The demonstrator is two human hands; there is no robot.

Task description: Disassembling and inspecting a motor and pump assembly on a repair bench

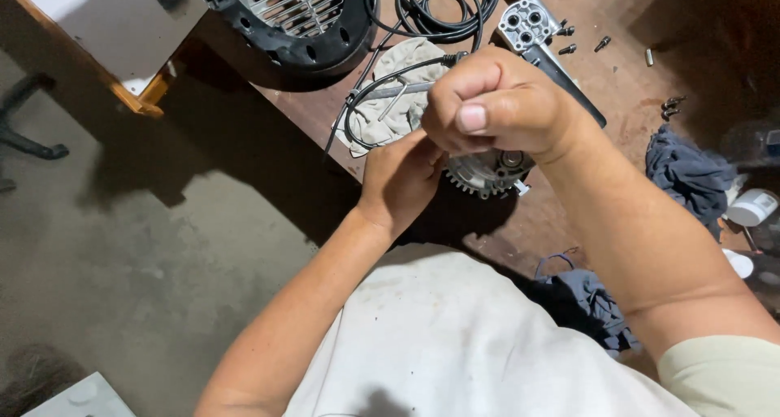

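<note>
While closed in a fist, right hand (497, 104) over a round finned metal part (486, 171) at the near table edge (520, 222), fingers curled tight; contents impossible to tell. Left hand (400, 180) just left, narrow, fingertips pressed against the part's side. Far left: pale rag (388, 112) under thin black cable (357, 108). Far: black fan housing (301, 19), coiled hose (443, 6), metal block (528, 25). Right: dark cloth (686, 173).
</note>
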